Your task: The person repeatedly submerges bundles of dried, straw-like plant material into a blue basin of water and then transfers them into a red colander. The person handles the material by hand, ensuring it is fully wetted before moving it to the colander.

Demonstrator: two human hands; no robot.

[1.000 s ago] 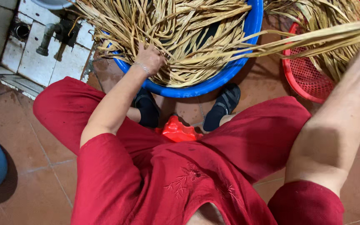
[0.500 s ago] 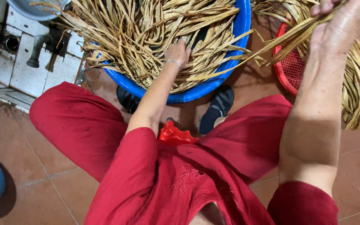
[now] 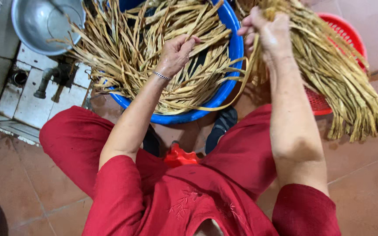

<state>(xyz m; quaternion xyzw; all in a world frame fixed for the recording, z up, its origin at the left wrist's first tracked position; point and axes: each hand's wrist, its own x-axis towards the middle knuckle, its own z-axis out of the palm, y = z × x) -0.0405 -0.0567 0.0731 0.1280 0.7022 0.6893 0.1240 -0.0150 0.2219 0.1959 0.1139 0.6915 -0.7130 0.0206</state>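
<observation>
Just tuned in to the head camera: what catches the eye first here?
The heap of dry, straw-coloured strips spilling over the blue basin at top centre, with the left hand closed on some of them. Beside it, the right hand grips a thick bundle that hangs down over the red basket at the right. The person's red clothes fill the bottom of the view.

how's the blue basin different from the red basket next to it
The blue basin has solid, smooth walls; the red basket has an open mesh wall. The blue basin sits in front of the person, with the left hand in its dried straw strips; the red basket stands to the right, mostly hidden behind the bundle the right hand grips. Both are round plastic and stand on the tiled floor.
</observation>
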